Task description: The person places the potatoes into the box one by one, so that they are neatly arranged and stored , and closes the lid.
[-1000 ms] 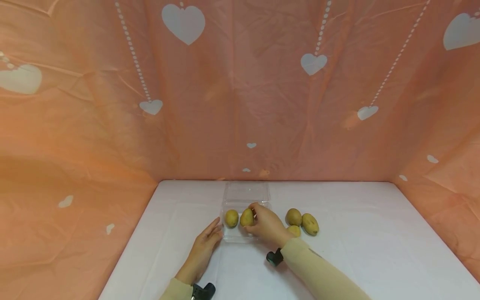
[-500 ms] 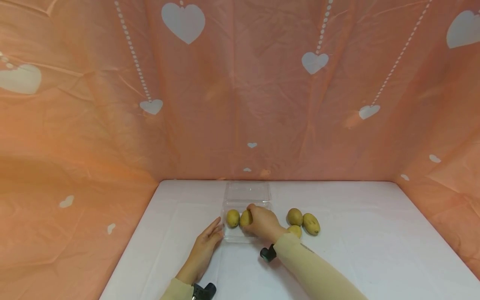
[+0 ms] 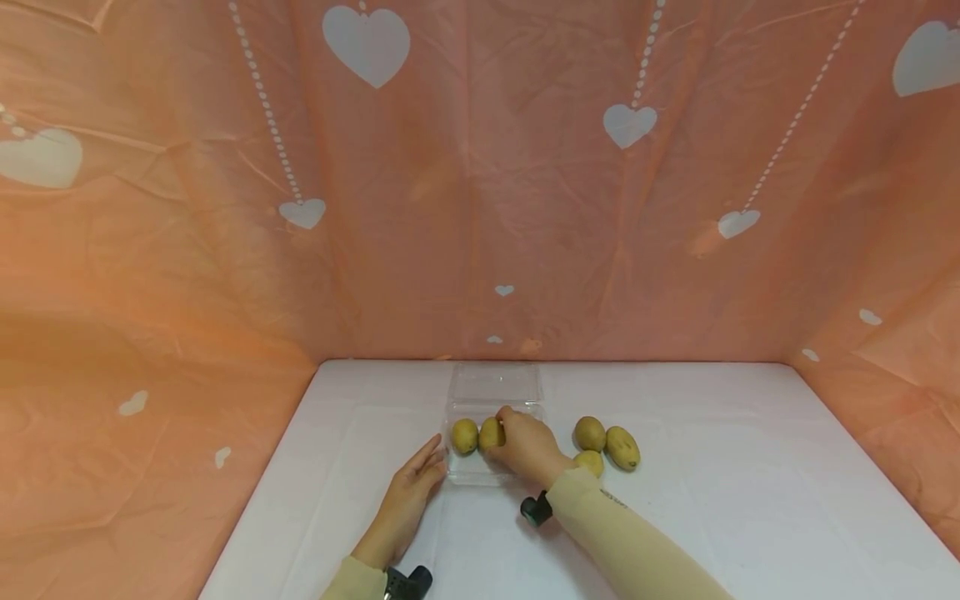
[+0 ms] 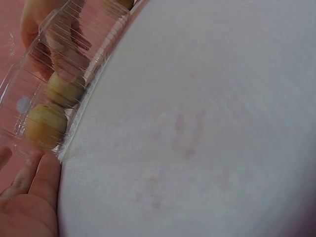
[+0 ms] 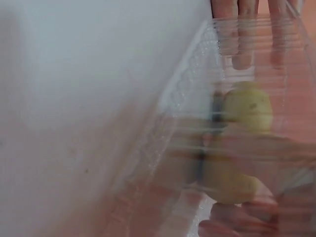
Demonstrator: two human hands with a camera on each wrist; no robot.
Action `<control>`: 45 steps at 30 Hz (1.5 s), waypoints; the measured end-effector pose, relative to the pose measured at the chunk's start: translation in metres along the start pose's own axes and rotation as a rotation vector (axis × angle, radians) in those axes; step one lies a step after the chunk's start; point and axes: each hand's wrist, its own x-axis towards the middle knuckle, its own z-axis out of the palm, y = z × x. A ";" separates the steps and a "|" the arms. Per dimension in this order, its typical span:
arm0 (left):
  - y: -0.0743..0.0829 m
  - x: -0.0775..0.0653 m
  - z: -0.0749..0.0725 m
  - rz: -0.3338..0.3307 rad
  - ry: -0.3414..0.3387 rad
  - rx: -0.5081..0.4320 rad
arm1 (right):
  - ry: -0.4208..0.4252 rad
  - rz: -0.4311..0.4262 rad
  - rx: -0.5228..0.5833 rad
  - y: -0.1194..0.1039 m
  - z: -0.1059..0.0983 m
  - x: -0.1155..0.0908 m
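Observation:
A clear plastic clamshell box (image 3: 472, 477) lies with its lid (image 3: 495, 385) folded back. Inside at the left is a yellow-green oval fruit (image 3: 464, 436), also visible through the wall in the left wrist view (image 4: 46, 126). My right hand (image 3: 531, 446) reaches into the box and grips a second such fruit (image 3: 490, 435) right beside the first, its thumb and fingers around it; in the right wrist view that fruit (image 5: 229, 185) is blurred behind the plastic. With fingers extended, my left hand (image 3: 408, 492) touches the box's left side.
Several more fruits lie on the white table just right of the box: a browner one (image 3: 589, 434), a longer one (image 3: 622, 448) and a paler one (image 3: 590, 462) partly behind the right wrist. An orange curtain (image 3: 465, 208) with white hearts hangs behind and at the sides.
My right hand has shifted slightly left and closer over its fruit, bringing it next to the first one. In the last half second little moves. The left hand stays put.

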 end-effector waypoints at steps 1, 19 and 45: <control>0.000 0.000 0.000 0.002 0.001 0.003 | 0.001 0.000 0.001 0.000 0.000 0.000; -0.002 0.000 0.001 0.018 0.011 -0.003 | 0.138 -0.037 0.133 0.012 -0.042 -0.029; -0.001 0.001 -0.001 0.014 -0.015 -0.016 | 0.212 0.147 0.230 0.084 -0.058 -0.098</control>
